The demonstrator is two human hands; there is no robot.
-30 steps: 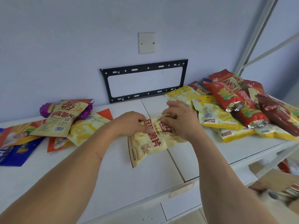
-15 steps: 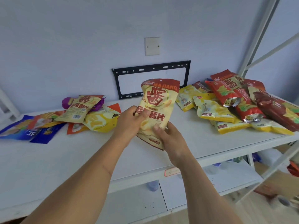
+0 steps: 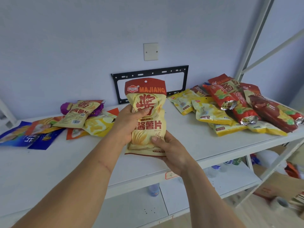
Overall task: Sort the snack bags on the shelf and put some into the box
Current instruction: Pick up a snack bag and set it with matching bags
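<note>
One view only, head-worn cam, wide-angle. Looks fwd and slightly down from standing height, over both forearms, toward the white shelf (image 3: 49,170) and blue wall (image 3: 65,46) behind. Close range: left hand (image 3: 130,124) and right hand (image 3: 171,152) centre frame, holding up a chip bag (image 3: 148,119) square to lens. Shelf top runs edge to edge; lower shelf (image 3: 222,180) and cardboard box (image 3: 279,185) seen bottom right. Lens distortion bends shelf post (image 3: 253,38) at right. No second view, so no overlap.
</note>
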